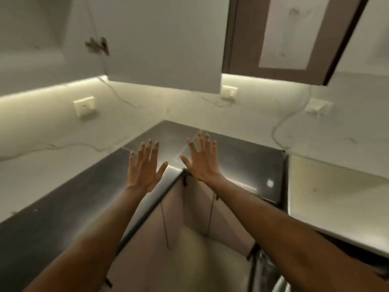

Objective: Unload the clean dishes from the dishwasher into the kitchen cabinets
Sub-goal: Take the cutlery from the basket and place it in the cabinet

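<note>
Both arms stretch forward over the inner corner of a dark L-shaped countertop [242, 157]. My left hand [145, 165] has its fingers spread straight, palm facing away, and holds nothing. My right hand [202, 159] is spread the same way and is empty too. Above hangs a white upper cabinet [160, 41] with its door swung open, and to its right a brown-framed cabinet door [294, 36]. No dishes show. A sliver of what may be the dishwasher [265, 268] appears at the bottom right, blurred.
Beige lower cabinet doors [195, 207] meet in the corner under the counter. Wall sockets [84, 106] [229, 91] [317, 106] sit on the white marble backsplash, lit by under-cabinet strips. A pale surface [336, 203] lies at the right. The floor [189, 260] is visible below.
</note>
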The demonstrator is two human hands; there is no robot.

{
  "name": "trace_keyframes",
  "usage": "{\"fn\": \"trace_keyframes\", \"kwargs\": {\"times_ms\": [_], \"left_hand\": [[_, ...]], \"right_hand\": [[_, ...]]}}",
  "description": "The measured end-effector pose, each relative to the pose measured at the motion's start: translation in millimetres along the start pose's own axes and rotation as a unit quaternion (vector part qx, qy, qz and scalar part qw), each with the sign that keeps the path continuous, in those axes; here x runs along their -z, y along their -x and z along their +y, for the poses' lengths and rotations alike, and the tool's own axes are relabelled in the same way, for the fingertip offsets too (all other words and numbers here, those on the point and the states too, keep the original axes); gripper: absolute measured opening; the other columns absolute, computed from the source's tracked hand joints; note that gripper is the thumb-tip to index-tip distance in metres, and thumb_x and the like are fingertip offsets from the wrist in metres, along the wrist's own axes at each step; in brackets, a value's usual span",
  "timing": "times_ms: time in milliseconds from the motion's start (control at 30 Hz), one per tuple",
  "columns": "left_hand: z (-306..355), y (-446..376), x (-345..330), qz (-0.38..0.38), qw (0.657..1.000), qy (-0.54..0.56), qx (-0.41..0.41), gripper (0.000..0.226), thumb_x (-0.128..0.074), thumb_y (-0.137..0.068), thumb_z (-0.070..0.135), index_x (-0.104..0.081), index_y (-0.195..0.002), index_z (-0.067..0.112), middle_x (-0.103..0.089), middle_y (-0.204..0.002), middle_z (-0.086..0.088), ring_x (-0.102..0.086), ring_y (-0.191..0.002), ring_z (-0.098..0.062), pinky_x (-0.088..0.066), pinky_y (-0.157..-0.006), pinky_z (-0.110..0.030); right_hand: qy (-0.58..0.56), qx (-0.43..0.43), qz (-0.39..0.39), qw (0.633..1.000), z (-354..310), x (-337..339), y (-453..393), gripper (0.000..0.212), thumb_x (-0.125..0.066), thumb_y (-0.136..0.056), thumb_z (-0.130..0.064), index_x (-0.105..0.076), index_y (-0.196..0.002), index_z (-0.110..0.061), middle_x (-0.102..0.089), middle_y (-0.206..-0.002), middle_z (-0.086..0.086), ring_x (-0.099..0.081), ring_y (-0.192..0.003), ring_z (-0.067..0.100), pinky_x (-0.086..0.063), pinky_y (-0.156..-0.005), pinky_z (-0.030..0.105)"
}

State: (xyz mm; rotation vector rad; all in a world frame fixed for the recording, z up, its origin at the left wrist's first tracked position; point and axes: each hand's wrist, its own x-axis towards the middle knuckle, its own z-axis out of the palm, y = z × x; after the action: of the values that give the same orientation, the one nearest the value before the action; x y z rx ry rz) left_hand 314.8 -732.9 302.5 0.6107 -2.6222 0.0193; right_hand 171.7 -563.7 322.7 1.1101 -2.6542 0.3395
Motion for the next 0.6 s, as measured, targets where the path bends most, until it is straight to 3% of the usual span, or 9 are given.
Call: {"fn": "trace_keyframes", "kwargs": {"times_ms": [267, 600], "left_hand": [[145, 86, -88, -0.132, 0.987, 0.073, -0.059, 0.077, -0.043, -0.104, 0.055, -0.017, -0.166, 0.018, -0.016, -0.173, -0.006, -0.013, -0.161, -0.028, -0.016, -0.128, -0.053], [352, 249, -112, -0.229, 0.951, 0.133, -0.159, 0.074, -0.039, -0.107, 0.052, -0.016, -0.166, 0.015, -0.016, -0.173, -0.007, -0.014, -0.161, -0.027, -0.018, -0.128, -0.052]], "right_hand": [[-0.018, -0.172, -0.101, 0.98, 109, -58, 182, 0.074, -0.04, -0.104, -0.065, -0.023, -0.166, -0.028, -0.006, -0.175, 0.02, 0.001, -0.162, 0.042, -0.007, -0.13, 0.059], [-0.006, -0.302, -0.165, 0.939, 239, -21, 439, 0.074, -0.035, -0.107, -0.063, -0.015, -0.168, -0.026, 0.002, -0.175, 0.02, 0.006, -0.161, 0.043, -0.005, -0.13, 0.058]]}}
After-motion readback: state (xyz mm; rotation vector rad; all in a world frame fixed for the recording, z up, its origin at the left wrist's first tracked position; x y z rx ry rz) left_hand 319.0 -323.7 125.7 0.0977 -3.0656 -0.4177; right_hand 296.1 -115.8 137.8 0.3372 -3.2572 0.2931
